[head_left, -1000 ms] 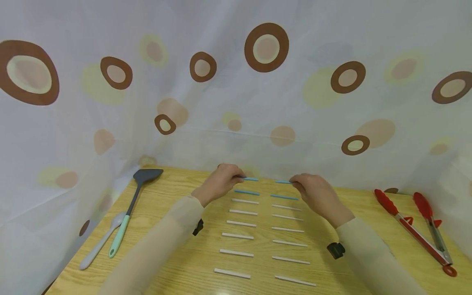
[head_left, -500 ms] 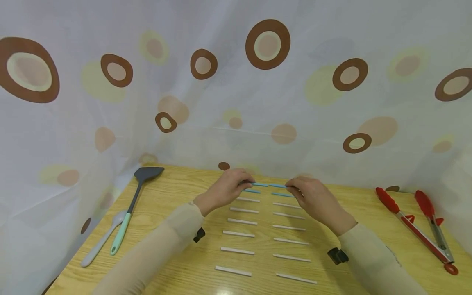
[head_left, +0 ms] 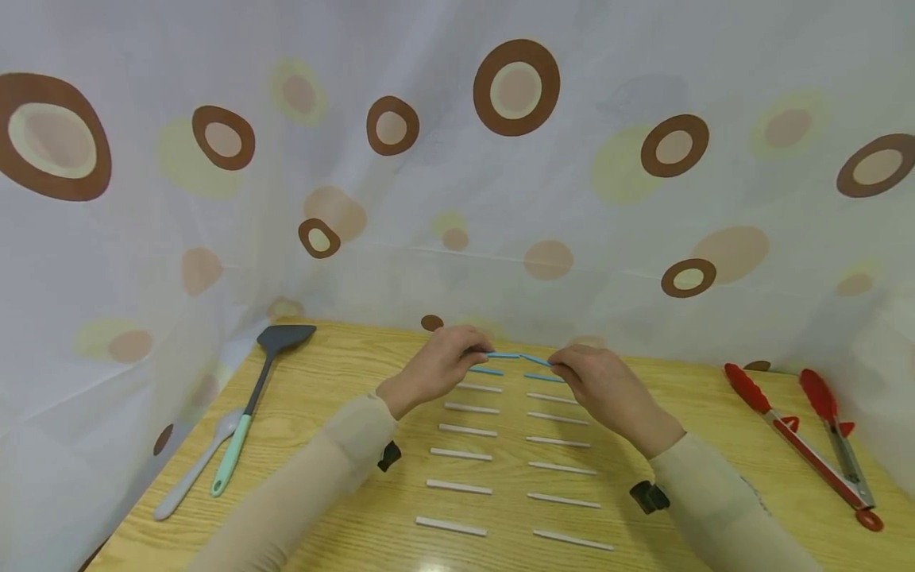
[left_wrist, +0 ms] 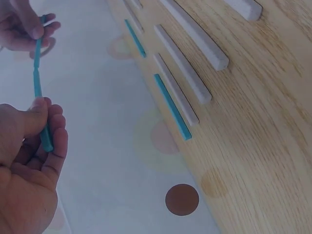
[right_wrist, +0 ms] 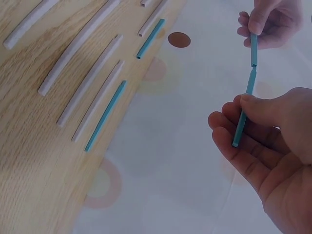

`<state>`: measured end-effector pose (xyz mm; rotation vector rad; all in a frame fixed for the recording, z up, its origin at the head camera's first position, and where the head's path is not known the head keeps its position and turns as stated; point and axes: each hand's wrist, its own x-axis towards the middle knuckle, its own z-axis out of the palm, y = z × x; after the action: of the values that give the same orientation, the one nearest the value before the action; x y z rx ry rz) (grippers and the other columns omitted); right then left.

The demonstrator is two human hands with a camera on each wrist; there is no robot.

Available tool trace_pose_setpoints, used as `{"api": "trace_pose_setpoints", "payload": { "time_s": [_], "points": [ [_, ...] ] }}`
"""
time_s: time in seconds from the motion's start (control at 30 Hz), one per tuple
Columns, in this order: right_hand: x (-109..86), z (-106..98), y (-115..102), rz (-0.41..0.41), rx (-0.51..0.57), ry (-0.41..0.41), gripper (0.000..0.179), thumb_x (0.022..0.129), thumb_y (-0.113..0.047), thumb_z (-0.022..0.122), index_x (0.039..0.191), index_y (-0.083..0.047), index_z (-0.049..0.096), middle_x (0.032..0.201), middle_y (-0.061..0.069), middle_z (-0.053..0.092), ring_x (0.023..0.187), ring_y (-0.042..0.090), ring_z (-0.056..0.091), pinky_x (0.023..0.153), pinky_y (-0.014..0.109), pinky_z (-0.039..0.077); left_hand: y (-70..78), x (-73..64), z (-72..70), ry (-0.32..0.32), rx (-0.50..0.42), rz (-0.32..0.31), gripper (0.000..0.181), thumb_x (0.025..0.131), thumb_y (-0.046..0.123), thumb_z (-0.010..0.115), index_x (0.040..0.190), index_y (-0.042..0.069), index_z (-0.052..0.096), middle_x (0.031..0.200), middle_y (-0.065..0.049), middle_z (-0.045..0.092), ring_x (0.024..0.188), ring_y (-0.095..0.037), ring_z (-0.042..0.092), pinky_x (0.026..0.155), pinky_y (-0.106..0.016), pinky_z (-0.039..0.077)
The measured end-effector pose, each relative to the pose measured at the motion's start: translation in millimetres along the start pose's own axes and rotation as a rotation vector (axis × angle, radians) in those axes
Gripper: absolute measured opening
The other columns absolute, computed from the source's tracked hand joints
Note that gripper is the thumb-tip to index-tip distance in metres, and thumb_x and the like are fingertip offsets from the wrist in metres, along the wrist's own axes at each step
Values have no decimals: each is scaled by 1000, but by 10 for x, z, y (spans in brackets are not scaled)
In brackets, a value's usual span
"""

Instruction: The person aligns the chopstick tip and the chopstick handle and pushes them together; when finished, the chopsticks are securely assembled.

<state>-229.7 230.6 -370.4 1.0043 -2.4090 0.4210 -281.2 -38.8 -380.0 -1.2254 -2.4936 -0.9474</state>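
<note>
Currently, a left blue stick (head_left: 503, 355) and a right blue stick (head_left: 534, 360) are held raised near the far edge of the table (head_left: 372, 516), nearly in line, their inner ends meeting. The long axis of the left one is kept almost level, running left to right; the right one is tilted, its narrowed tip pointed up and leftward at the squared end of its partner, so that a shallow bend is formed at the joint. Whether the tip is seated inside cannot be told. The left stick is pinched between thumb and fingers of the left hand (head_left: 439, 361), the right one likewise by the right hand (head_left: 608, 385); the hands are kept apart, with the joint between them.

Nearer the person, two more blue sticks (head_left: 486, 371) are laid on the wood, one in each of two columns, followed by six white sticks (head_left: 461, 454) per column, all set roughly crosswise. The table is finished in pale, grained wood. At its left side a dark spatula (head_left: 259, 385) with a mint handle is placed beside a grey spoon (head_left: 193, 477); at the right, red tongs (head_left: 818, 461) are spread open. The space is enclosed by a whitish curtain (head_left: 429, 191) printed with brown rings and pale spots.
</note>
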Motion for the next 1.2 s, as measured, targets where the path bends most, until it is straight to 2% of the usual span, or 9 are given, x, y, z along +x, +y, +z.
{"api": "trace_pose_setpoints", "payload": {
  "time_s": [0.2,0.37,0.63,0.8,0.93,1.2],
  "points": [
    [18,1,-33,21,-19,-22,13,87,5,72,97,-2,71,88,4,66,74,17,64,64,30,54,-3,-10,7,-7,9,-6,13,96,6,64,107,6,71,108,-5,67,96,-16,64,82,-24,51],
    [6,14,-57,43,-25,-45,11,88,4,71,98,-1,71,87,3,65,73,17,63,63,29,54,-13,-30,44,15,2,-2,14,96,6,64,108,6,70,109,-6,67,98,-17,64,83,-24,51],
    [10,15,-29,10,-29,-16,11,86,4,73,96,-1,73,84,3,64,70,15,60,61,29,52,-24,-39,59,40,17,32,12,95,6,65,105,7,71,106,-4,67,95,-16,63,81,-25,51],
    [15,22,13,17,16,42,9,86,1,74,94,-4,71,85,1,63,70,13,55,59,29,49,-19,-30,62,58,7,63,12,94,5,67,104,7,73,103,-4,68,92,-14,64,79,-23,51],
    [11,42,40,36,54,87,10,84,0,76,92,-4,72,85,1,63,70,12,57,57,28,50,-7,-22,78,74,-7,68,12,94,5,67,103,6,74,101,-3,67,89,-13,63,76,-21,51],
    [14,9,39,100,138,75,8,85,-1,76,91,-6,74,84,-2,63,67,5,56,57,27,49,60,-32,73,92,-100,32,10,94,7,68,100,3,75,98,-2,67,83,-11,62,72,-20,51]
  ]
}}
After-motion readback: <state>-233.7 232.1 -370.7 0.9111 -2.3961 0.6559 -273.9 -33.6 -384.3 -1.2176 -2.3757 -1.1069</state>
